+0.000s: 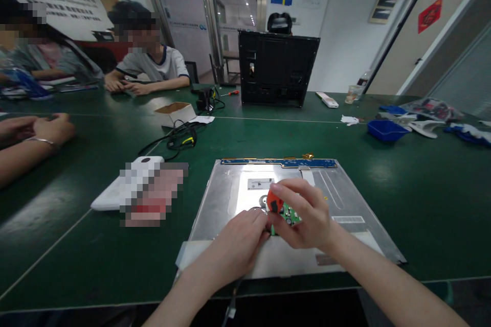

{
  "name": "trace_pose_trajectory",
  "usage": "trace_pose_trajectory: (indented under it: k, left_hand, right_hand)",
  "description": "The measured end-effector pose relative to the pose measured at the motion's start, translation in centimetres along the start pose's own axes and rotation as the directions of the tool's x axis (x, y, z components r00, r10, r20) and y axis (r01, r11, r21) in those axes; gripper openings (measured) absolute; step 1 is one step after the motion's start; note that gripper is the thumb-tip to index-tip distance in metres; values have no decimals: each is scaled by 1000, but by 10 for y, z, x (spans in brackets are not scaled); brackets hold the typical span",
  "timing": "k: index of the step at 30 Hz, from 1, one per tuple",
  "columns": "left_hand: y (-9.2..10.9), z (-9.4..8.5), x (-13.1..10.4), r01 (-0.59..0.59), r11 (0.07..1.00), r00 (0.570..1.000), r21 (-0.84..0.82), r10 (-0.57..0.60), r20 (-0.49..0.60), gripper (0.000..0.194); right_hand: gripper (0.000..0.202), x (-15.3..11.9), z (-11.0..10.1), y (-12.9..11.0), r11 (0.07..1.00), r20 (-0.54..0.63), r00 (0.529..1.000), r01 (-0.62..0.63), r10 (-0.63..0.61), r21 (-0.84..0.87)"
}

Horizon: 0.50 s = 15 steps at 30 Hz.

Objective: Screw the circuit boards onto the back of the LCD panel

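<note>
Right hand (310,214) has fingers clamped on a rounded orange-and-black handle (274,201) above the green circuit board's (292,216) left side; left hand's (242,235) fingers, can't tell.

The right hand (309,214) partly covers the green circuit board (290,214); the lower end of the red tool (274,202) is hidden. What the left hand (245,232) touches is unclear. The near cable (231,309) and, left, a co-worker's forearm (19,162) are cut off.
</note>
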<state>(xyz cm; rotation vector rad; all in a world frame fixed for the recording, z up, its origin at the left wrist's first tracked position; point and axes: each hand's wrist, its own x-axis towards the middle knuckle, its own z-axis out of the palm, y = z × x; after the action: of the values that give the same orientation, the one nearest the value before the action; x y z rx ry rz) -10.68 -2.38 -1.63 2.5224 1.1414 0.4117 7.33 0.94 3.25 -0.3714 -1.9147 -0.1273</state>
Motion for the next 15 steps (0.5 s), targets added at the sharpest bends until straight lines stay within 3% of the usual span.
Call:
trace_pose_trajectory:
  k: [6,15]
  left_hand:
    - [0,-1,0,17,999,1000,-27,-17,-14,14]
    - [-4,4,0,6,1000,999,-10,-7,-47,17]
  right_hand:
    - [57,0,1,2,997,3,1000,-3,3,81]
    - [49,0,0,1,1000,-8,1000,-22,22,-4]
